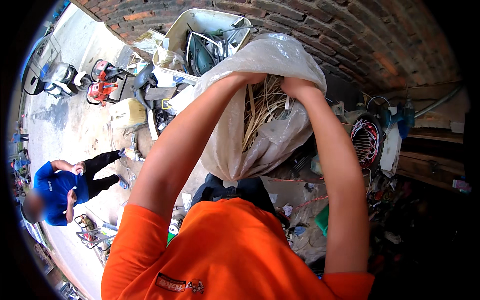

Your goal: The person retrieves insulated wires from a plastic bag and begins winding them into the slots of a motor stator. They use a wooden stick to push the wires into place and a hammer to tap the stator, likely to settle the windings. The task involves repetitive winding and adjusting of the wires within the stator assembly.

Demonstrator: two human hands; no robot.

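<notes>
I hold a pale woven plastic sack [235,145] up in front of me with both arms raised. My left hand [247,79] grips the sack's open mouth on the left side. My right hand [296,87] grips the mouth on the right side, fingers curled into the opening. Inside the sack lies a bundle of thin tan strips or wires [262,107]. My orange shirt fills the lower part of the view.
A brick wall [350,35] rises behind. A white tub of scrap parts [200,40] sits at the top. An open motor stator with coloured windings [366,141] stands at right. A person in blue [57,187] crouches at left on the concrete floor, near red machines [102,85].
</notes>
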